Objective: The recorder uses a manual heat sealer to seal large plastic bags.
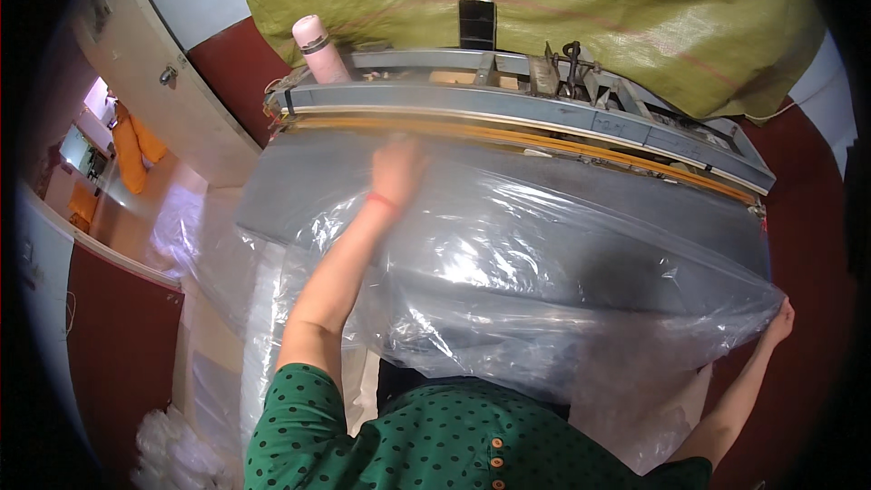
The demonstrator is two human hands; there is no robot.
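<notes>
Now the big clear plastic bag (544, 263) is being spread flat across the grey surface (299, 181), its far edge up by the long sealing bar (508, 122). The left hand (396, 170) is blurred, reaching forward onto the film near that bar; whether its fingers are spread I cannot tell. The right hand (778, 320) pinches the bag's near corner, out wide. The bag lies between both hands; I'd say the next move needs it taut and square to the bar
</notes>
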